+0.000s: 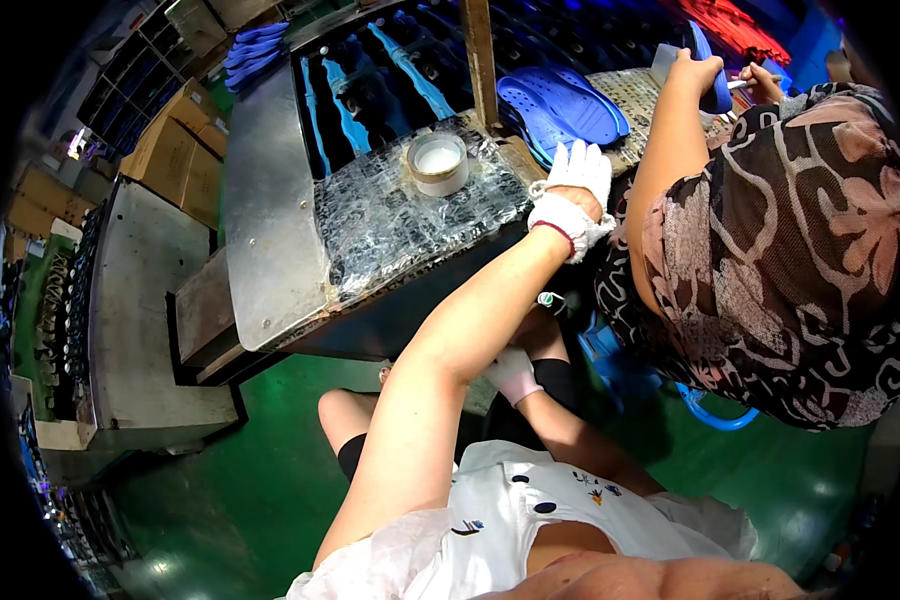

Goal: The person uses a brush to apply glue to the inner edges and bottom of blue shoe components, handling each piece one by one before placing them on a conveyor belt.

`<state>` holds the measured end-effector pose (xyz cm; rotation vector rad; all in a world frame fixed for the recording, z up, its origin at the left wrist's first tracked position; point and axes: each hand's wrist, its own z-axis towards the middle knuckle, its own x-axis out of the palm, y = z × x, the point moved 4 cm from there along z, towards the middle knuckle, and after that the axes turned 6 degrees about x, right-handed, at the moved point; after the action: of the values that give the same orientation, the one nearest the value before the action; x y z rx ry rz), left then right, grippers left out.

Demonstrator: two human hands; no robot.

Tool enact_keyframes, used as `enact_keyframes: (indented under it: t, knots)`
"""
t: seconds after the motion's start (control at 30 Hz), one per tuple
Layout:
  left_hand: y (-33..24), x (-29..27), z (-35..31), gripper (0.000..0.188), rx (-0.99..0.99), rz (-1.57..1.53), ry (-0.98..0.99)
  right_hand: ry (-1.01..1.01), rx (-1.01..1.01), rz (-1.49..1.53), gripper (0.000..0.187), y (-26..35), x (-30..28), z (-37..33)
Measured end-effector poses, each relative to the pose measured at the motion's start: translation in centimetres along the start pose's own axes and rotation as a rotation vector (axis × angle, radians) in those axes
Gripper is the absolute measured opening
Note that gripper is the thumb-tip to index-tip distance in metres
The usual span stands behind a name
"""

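Left grip (580, 185) unclenched, fingers outstretched, below blue shoes (555, 108); right grip (513, 376), can't tell.
Co-worker's arm (660, 165), just right of the left grip, might jostle it into them.

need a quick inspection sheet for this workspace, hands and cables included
Surface: metal table with a plastic-wrapped section, its covering wrinkled
Job's things: blue clogs beyond the left hand
Clutter: tape roll on the wrapped section; blue stack at the far left corner
Hands: both white-gloved; left has fingers extended, contact with the clogs unclear; right hand low near the legs, partly hidden
Cables: nothing clearly seen
Surroundings: co-worker at right; cardboard boxes at left; green floor
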<state>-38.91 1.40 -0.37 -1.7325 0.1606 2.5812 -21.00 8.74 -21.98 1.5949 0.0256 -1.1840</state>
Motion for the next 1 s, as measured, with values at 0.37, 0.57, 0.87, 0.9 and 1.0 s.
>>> enact_keyframes:
  t: [0.37, 0.57, 0.87, 0.9, 1.0]
  knots:
    - [-1.2, -5.4, -29.5, 0.026, -0.25, -0.474, -0.332, 0.102, 0.224, 0.509, 0.024, 0.6, -0.7, -1.1]
    - [-3.1, 3.0, -46.8, 0.055, -1.359, -0.819, 0.181, 0.038, 0.058, 0.911, 0.023, 9.4, -7.1, -1.8]
    - [-2.7, 6.6, -46.4, 0.056, -1.133, -0.686, 0.454, 0.297, -0.509, 1.553, 0.049, 32.8, -24.5, -6.0]
    - [-2.9, 4.3, -45.0, 0.056, -1.132, -0.756, 0.455, 0.361, -0.575, 1.527, 0.052, 33.6, -25.6, -6.8]
    - [-3.2, 0.6, -42.6, 0.057, -1.169, -0.853, 0.385, 0.425, -0.701, 1.635, 0.064, 35.0, -27.5, -10.5]
